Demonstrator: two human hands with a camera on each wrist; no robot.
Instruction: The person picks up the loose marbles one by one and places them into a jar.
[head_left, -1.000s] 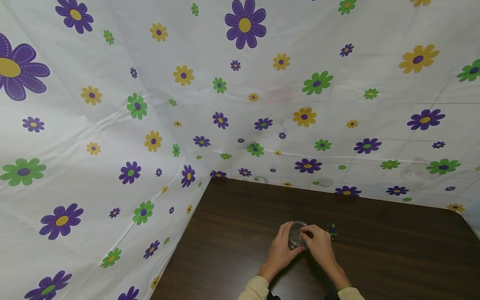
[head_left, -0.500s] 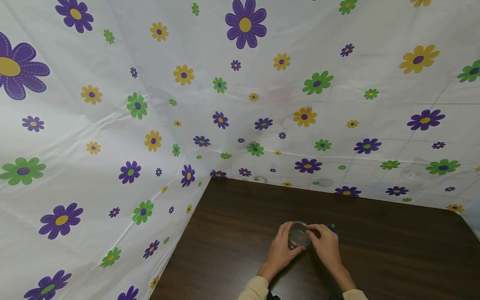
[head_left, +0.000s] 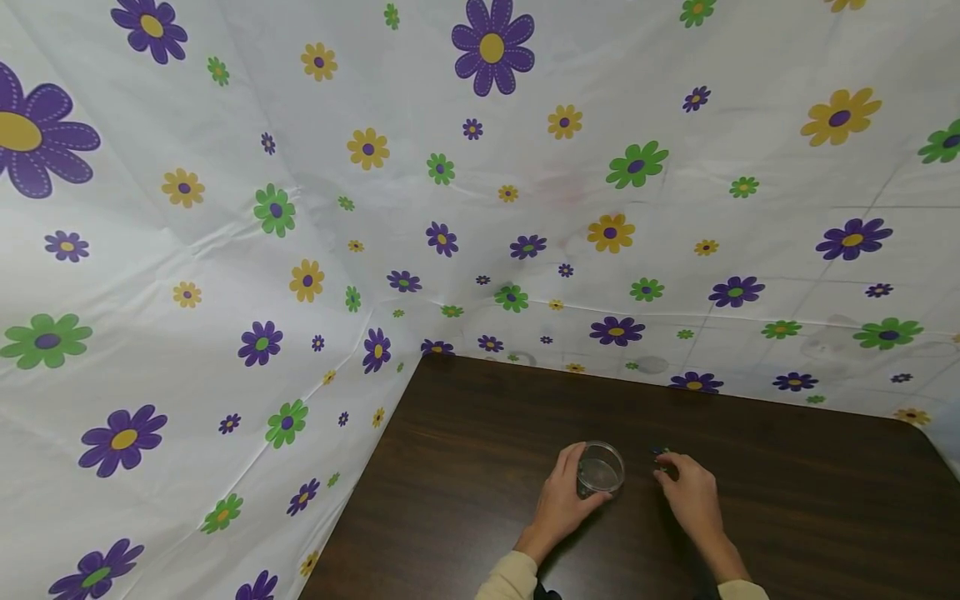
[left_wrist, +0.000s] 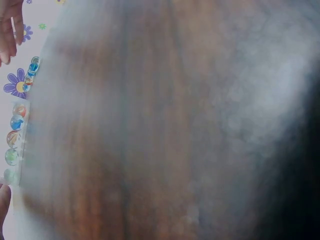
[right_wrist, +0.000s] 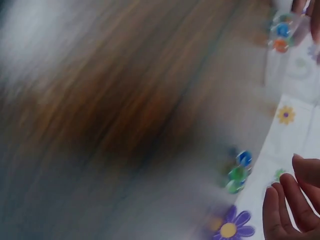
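Note:
My left hand (head_left: 564,493) grips a round, clear container (head_left: 604,460) from the left, thumb at the near side and fingers along the far side. Through its wall in the left wrist view, colourful glass marbles (left_wrist: 16,122) show in a row at the bottom. To the right, my right hand (head_left: 692,493) hovers by a small cluster of loose glass marbles (head_left: 661,452), partly covering it. Blue and green marbles (right_wrist: 239,173) lie just left of that hand's fingers (right_wrist: 292,200) in the right wrist view. Thumb and fingers stand apart there with nothing between them.
A dark wood-grain table (head_left: 465,467) carries everything. White cloth (head_left: 525,167) printed with purple, green and yellow flowers hangs along its back and left sides. The table's rounded far corner (head_left: 911,429) shows at the right.
My right hand has moved right from over the container's rim to the loose marbles, and now covers most of them. My left hand keeps its hold on the container.

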